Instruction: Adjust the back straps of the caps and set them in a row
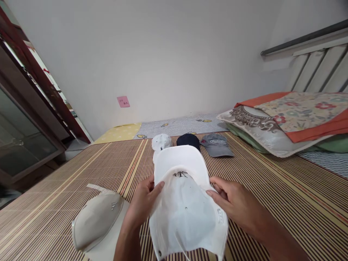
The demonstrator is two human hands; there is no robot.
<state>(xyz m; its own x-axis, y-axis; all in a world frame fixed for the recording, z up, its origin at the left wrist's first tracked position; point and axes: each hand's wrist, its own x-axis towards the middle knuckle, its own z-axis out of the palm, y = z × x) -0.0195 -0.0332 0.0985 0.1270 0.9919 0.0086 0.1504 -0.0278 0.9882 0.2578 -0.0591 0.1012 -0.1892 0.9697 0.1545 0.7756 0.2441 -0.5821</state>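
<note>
Between my two hands is a white baseball cap [189, 212], its brim pointing away from me and its inside facing up. My left hand [145, 199] pinches the cap's left edge near the brim, thumb on top. On the opposite edge, my right hand [228, 195] grips it the same way. A beige cap [96, 219] with a wide brim lies on the mat beside my left forearm. Beyond the held cap are a small white cap [161, 141], a dark navy cap [188, 140] and a grey cap [216, 145] with lettering, partly in a row.
A striped bamboo mat [108, 166] covers the bed. Pillows with a floral cloth [301, 112] are piled at the right, near a radiator [320, 69]. A pink note [123, 102] sticks to the wall [176, 61]. At the left stands a glass-fronted cabinet [24, 141].
</note>
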